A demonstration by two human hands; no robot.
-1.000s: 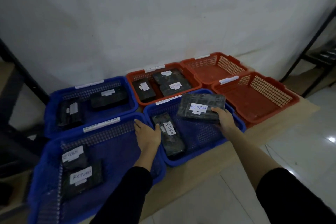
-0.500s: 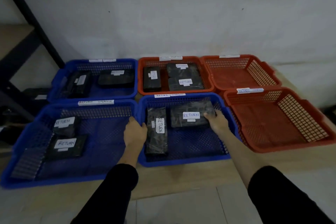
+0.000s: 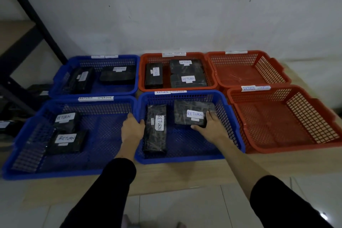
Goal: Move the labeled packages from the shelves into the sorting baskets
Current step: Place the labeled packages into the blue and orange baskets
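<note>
Right hand [image 3: 211, 127] fingers pinch RETURN package [image 3: 192, 113] in blue basket [image 3: 185, 159]; left hand [image 3: 132, 128] grips rim.

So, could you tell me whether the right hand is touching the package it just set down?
Touching: the head view shows the right hand with its thumb and fingers against the near corner of the RETURN package.
</note>
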